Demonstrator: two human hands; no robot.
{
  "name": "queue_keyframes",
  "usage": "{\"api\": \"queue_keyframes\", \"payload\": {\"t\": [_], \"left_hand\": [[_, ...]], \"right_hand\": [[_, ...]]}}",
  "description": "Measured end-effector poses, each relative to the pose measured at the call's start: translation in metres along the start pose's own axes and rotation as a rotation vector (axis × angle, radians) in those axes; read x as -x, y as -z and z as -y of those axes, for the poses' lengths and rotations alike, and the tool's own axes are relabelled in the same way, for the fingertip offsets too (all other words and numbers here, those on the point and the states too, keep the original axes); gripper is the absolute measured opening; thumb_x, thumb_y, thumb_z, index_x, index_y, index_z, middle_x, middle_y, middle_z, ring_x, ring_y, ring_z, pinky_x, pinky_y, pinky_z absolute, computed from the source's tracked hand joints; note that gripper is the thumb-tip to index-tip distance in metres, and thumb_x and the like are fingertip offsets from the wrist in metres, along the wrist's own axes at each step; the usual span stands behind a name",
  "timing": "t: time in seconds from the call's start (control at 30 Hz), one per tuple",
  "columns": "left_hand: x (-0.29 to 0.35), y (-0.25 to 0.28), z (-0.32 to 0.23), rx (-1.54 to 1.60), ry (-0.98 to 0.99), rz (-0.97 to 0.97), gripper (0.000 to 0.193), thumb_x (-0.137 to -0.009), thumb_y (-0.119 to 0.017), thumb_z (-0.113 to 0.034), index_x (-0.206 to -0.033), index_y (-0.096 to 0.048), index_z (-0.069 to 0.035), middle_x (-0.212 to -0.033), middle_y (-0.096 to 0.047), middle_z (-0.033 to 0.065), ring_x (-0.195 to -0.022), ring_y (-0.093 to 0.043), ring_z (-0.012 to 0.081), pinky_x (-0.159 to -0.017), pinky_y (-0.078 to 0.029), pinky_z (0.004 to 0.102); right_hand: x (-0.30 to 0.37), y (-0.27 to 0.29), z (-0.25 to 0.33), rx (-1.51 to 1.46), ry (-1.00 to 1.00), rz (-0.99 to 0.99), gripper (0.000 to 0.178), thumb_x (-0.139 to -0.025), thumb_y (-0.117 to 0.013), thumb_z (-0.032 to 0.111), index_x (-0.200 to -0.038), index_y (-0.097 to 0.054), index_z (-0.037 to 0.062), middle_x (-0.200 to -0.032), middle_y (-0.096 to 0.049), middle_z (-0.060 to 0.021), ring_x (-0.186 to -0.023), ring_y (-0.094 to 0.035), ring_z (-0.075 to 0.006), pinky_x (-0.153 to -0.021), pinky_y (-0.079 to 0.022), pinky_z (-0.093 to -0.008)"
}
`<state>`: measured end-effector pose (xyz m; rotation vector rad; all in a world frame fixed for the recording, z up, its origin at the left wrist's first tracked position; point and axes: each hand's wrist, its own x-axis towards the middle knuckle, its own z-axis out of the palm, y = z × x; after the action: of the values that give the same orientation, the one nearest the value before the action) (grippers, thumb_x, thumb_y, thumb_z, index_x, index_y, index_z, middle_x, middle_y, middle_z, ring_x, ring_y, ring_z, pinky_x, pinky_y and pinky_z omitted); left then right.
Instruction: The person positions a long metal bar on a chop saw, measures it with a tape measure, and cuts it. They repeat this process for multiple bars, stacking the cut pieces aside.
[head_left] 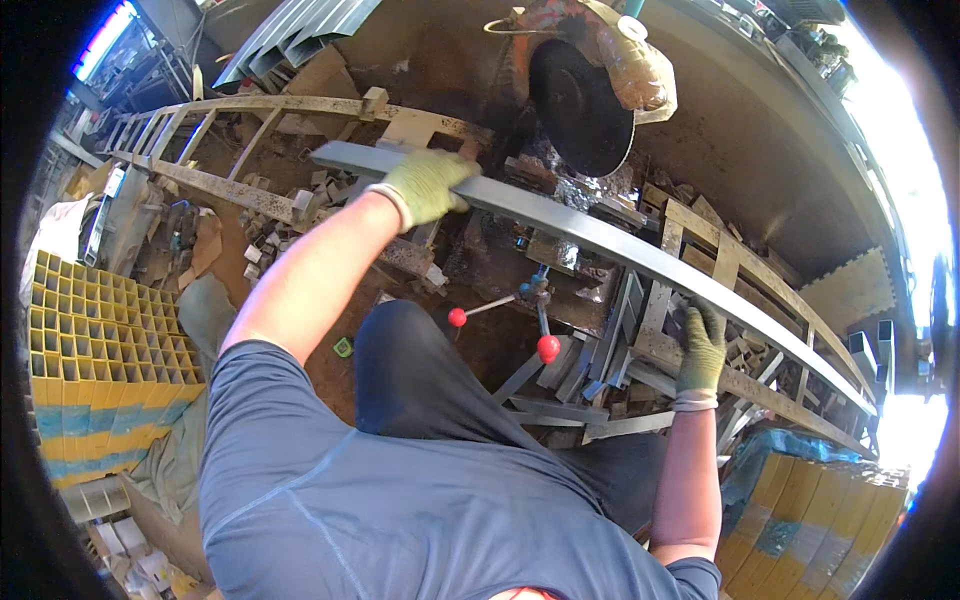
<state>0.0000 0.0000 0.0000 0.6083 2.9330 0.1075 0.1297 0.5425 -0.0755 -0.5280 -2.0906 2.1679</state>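
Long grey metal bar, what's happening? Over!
Left gloved hand gripping long grey metal bar. Right gloved hand holds it lower. Round dark saw blade just behind. Over.

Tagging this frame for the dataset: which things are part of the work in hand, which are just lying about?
In hand:
- long grey steel bar, gripped by left hand and right hand, both gloved
- cut-off saw, disc above the bar
- red-knobbed vise handle

Lying about:
- stacked yellow square tubes
- steel offcuts
- ladder-like frame
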Motion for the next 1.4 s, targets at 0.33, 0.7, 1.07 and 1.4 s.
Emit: {"api": "queue_keyframes", "payload": {"t": [0.33, 0.7, 1.07, 1.4], "left_hand": [[-0.018, 0.0, 0.143, -0.059, 0.188, -0.113, 0.067, -0.085, -0.097, -0.024, -0.148, -0.075, -0.015, -0.143, -0.078, 0.0164, -0.136, -0.07, 0.0404, -0.119, -0.054, 0.0503], [-0.009, -0.034, 0.216, -0.141, 0.261, -0.04, 0.062, -0.09, -0.091, -0.021, -0.148, -0.073, -0.017, -0.145, -0.077, 0.0135, -0.14, -0.069, 0.0379, -0.12, -0.053, 0.0508], [-0.063, -0.033, 0.068, -0.099, 0.002, 0.07, 0.058, -0.097, -0.084, -0.028, -0.151, -0.071, -0.012, -0.139, -0.079, 0.0152, -0.137, -0.071, 0.0367, -0.117, -0.056, 0.051], [0.0, -0.025, 0.203, -0.152, 0.259, -0.034, 0.042, -0.096, -0.083, -0.015, -0.137, -0.079, -0.02, -0.131, -0.081, 0.0169, -0.126, -0.075, 0.0406, -0.112, -0.058, 0.0529]], "right_hand": [[-0.091, 0.052, 0.008, 0.796, 0.554, -0.104, 0.058, -0.106, -0.079, 0.015, -0.161, -0.063, 0.003, -0.166, -0.063, -0.0186, -0.154, -0.06, -0.0331, -0.129, -0.047, -0.044], [-0.151, 0.045, 0.014, 1.331, 0.567, 0.094, 0.061, -0.09, -0.09, 0.021, -0.147, -0.073, 0.0083, -0.147, -0.074, -0.0196, -0.135, -0.069, -0.0443, -0.118, -0.054, -0.0509], [-0.161, -0.041, -0.011, 1.016, 0.576, 0.237, 0.056, -0.09, -0.093, 0.016, -0.141, -0.075, 0.0044, -0.141, -0.077, -0.0188, -0.13, -0.071, -0.0405, -0.114, -0.056, -0.0471], [-0.134, -0.011, 0.006, 1.201, 0.693, 0.189, 0.063, -0.1, -0.082, 0.018, -0.158, -0.065, 0.0026, -0.159, -0.067, -0.0236, -0.149, -0.062, -0.044, -0.128, -0.047, -0.0513]]}}
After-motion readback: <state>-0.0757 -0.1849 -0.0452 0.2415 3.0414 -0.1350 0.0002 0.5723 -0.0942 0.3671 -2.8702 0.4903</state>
